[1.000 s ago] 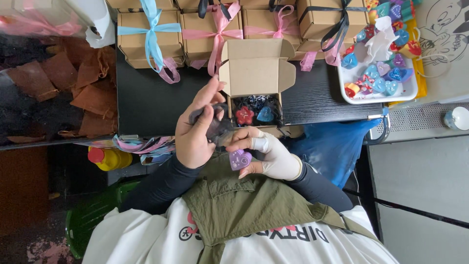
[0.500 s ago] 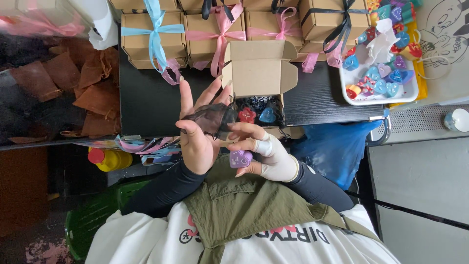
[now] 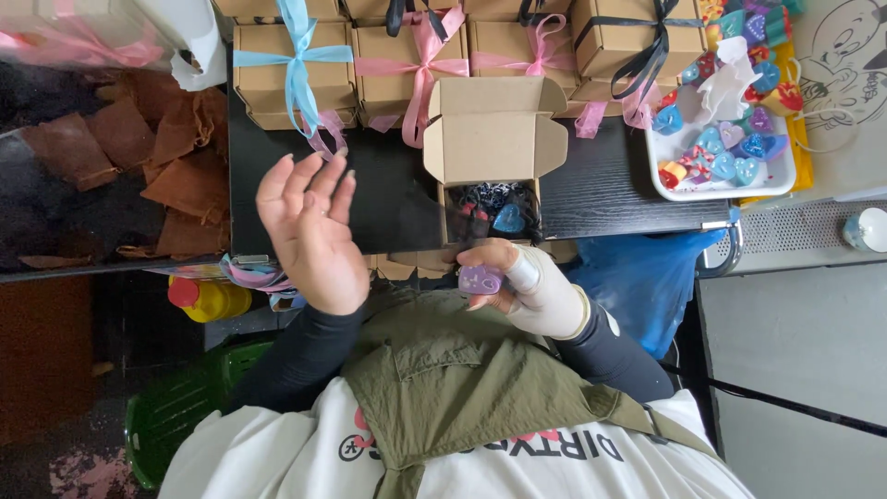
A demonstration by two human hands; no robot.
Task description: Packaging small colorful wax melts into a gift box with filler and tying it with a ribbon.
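My left hand (image 3: pixel 309 231) is raised over the black table (image 3: pixel 388 199), palm showing and fingers spread, holding nothing. My right hand (image 3: pixel 540 286), wrapped in white at the wrist and finger, grips a small purple heart-shaped piece (image 3: pixel 479 278) close to my chest, just below the table's edge. Right above it stands an open cardboard box (image 3: pixel 494 139) with its lid flipped up. Inside lies dark shredded filler with a blue heart (image 3: pixel 507 218) and a red piece beside it.
Closed cardboard boxes tied with blue, pink and black ribbons (image 3: pixel 296 69) line the table's far side. A white tray (image 3: pixel 721 189) of several coloured hearts sits at the right. Brown leather-like scraps (image 3: pixel 176 176) lie at the left, and a blue plastic bag (image 3: pixel 647 286) hangs at the right.
My left hand has swung left away from the box and opened; the dark bit seen in its palm is gone. The right hand still holds the purple heart.
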